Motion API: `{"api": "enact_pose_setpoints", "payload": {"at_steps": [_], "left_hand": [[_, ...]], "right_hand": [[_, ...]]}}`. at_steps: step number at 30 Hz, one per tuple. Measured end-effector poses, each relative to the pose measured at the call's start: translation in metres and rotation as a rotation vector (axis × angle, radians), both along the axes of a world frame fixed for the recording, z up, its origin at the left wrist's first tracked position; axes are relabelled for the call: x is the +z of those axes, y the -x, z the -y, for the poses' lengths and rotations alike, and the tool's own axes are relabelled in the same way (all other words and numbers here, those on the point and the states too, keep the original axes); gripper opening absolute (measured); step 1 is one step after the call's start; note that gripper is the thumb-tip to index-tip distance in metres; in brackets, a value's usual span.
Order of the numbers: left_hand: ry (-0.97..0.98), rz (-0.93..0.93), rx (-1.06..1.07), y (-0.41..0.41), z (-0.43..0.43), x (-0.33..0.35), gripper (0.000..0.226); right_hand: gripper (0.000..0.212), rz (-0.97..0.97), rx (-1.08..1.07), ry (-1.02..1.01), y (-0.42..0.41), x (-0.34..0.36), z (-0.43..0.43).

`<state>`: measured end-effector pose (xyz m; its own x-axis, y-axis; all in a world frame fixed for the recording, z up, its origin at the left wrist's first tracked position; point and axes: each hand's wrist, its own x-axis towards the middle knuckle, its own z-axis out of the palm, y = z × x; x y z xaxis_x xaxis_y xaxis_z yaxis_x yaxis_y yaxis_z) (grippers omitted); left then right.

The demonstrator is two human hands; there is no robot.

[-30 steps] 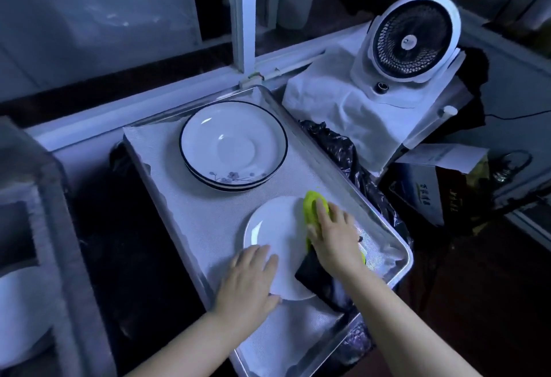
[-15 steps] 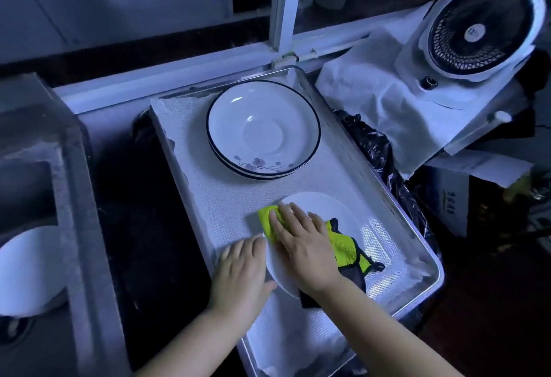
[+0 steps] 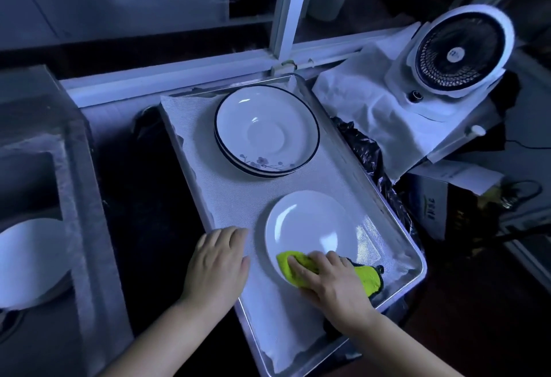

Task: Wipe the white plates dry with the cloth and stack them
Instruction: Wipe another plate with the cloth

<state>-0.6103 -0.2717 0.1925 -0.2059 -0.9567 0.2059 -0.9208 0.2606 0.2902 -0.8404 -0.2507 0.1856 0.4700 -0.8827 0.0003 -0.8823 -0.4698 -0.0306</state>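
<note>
A plain white plate lies flat on a lined metal tray. My right hand presses a yellow-green and black cloth onto the plate's near edge, fingers laid flat over it. My left hand rests flat on the tray liner just left of the plate, apart from its rim. Behind, a stack of two dark-rimmed white plates with a flower print sits at the tray's far end.
A white fan stands on white cloth at the right, beside a black bag and a box. A window frame runs behind. On the left, a counter holds a sink with a white dish.
My right hand has slid the cloth from the plate's far and left part to its near edge. My left hand has left the plate's rim and lies on the liner.
</note>
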Motion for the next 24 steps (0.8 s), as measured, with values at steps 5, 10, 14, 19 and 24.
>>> {"api": "enact_pose_setpoints", "payload": {"at_steps": [5, 10, 14, 19, 24], "left_hand": [[-0.052, -0.051, 0.058, -0.062, -0.014, 0.021, 0.044], [-0.092, -0.067, 0.201, -0.163, -0.035, 0.028, 0.037], [-0.166, -0.103, 0.367, -0.273, -0.054, 0.009, 0.028], [-0.427, -0.189, 0.704, -0.406, -0.068, -0.061, 0.036], [-0.632, -0.258, 0.842, -0.489, -0.057, -0.126, 0.023]], "right_hand": [[0.042, 0.147, -0.051, 0.028, -0.040, 0.026, -0.003], [0.036, 0.348, -0.083, 0.119, -0.157, 0.069, 0.009], [0.040, 0.569, -0.073, 0.063, -0.279, 0.087, 0.011], [0.039, 0.722, -0.100, -0.106, -0.415, 0.062, 0.016], [0.037, 0.814, -0.233, -0.252, -0.494, 0.006, 0.024]]}}
